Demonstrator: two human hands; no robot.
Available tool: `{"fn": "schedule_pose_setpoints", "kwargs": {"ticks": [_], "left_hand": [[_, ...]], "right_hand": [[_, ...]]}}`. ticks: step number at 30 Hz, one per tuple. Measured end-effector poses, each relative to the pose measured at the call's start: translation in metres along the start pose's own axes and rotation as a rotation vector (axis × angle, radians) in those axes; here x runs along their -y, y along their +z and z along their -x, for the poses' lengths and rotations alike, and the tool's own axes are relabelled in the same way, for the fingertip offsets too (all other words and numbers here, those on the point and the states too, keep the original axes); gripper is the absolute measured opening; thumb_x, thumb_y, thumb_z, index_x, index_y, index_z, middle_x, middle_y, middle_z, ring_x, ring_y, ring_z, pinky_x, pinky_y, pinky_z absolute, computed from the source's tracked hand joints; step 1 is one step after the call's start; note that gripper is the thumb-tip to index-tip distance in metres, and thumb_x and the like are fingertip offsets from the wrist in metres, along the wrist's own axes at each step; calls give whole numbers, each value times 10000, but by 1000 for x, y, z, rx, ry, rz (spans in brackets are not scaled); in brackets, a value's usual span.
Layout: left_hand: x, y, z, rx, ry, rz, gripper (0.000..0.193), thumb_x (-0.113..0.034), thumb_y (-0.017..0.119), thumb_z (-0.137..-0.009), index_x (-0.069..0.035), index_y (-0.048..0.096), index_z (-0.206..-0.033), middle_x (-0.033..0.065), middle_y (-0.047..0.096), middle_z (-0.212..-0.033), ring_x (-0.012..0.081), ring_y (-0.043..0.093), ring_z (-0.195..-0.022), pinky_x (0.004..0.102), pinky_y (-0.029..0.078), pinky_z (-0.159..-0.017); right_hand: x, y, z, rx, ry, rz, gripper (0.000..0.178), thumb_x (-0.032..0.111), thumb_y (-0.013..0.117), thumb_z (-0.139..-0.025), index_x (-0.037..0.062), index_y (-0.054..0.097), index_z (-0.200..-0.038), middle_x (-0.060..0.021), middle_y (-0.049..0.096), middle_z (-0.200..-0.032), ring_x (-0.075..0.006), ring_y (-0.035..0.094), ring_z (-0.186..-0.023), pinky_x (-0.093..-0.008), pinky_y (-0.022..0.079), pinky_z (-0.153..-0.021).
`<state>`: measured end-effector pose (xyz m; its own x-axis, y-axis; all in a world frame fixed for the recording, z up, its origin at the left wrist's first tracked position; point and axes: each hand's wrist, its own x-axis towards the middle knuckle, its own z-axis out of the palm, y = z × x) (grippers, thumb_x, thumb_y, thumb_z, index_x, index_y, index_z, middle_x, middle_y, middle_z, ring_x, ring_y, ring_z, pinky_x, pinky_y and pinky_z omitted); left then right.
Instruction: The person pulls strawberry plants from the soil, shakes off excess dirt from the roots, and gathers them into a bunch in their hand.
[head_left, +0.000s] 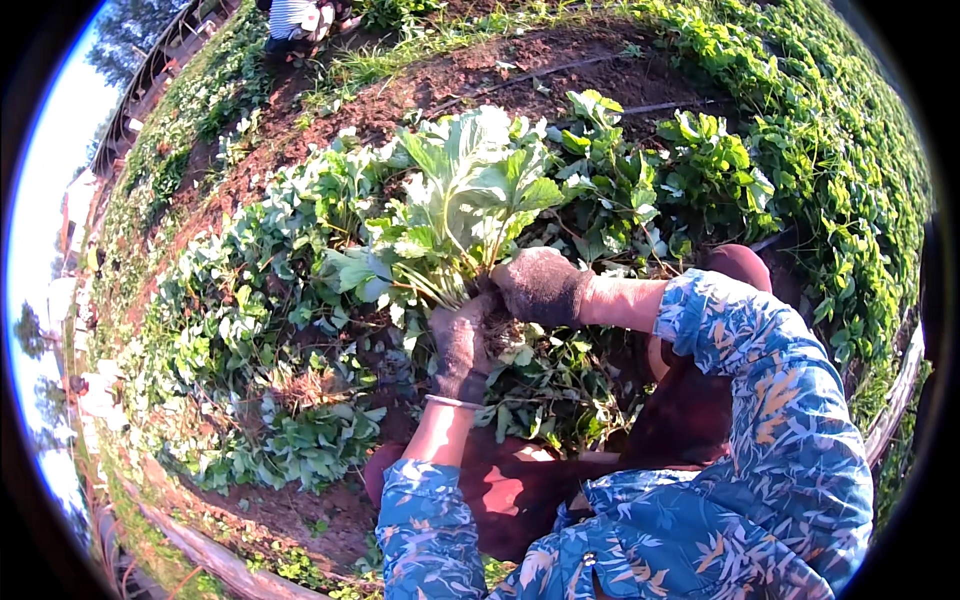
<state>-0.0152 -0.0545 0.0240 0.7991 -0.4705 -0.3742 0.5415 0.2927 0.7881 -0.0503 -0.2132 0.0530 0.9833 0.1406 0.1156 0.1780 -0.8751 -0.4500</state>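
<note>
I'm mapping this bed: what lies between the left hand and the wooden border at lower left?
In the head view, going from the left hand: low strawberry-like plants, then brown soil and some green weeds before the wooden border.

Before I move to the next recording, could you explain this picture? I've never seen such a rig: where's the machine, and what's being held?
There is no machine: a person works with their own hands, in dirt-stained gloves. The one picture comes from a wide fisheye camera on their head, looking down, hence the round black border and bent edges. The left hand holds a leafy bunch near its stem base; the right hand is at that base too, its fingertips hidden. Below are the person's patterned sleeves. Around the hands, low green plants cover much of the ground, with bare soil beyond.
</note>
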Motion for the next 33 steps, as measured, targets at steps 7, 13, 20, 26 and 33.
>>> {"fn": "schedule_pose_setpoints", "kwargs": {"ticks": [7,13,20,26,33], "left_hand": [[19,-9,-29,53,7,20,165,-28,589,-811,48,656,-941,100,666,-839,181,646,-704,295,545,-649],[18,-15,-32,-6,30,-417,181,-80,627,-837,55,662,-952,43,679,-898,169,654,-734,283,531,-628],[7,2,-27,-97,105,-314,208,-67,683,-769,15,649,-958,42,653,-780,126,581,-587,283,471,-516],[13,9,-28,-124,154,-210,246,8,667,-741,19,636,-984,59,655,-833,155,619,-681,273,499,-571],[0,-21,-37,-246,23,-117,151,-2,605,-813,31,623,-960,89,654,-838,170,630,-653,266,536,-562]], "right_hand": [[-5,-7,-8,69,-73,103,212,262,610,-715,88,681,-812,-145,613,-608,-345,638,-610,-458,503,-559],[-17,-14,-5,101,75,-99,210,257,631,-688,65,696,-745,-164,645,-682,-356,646,-670,-451,519,-623],[-30,-9,-16,-294,259,-486,219,250,662,-777,32,676,-784,-132,636,-644,-271,634,-566,-376,501,-552],[-13,-2,-28,-75,556,-999,179,159,664,-826,2,701,-750,-70,653,-625,-119,557,-463,-277,455,-449],[-19,13,0,-284,725,-1364,311,286,643,-902,16,618,-748,-11,540,-596,-88,470,-458,-243,386,-428]]}}
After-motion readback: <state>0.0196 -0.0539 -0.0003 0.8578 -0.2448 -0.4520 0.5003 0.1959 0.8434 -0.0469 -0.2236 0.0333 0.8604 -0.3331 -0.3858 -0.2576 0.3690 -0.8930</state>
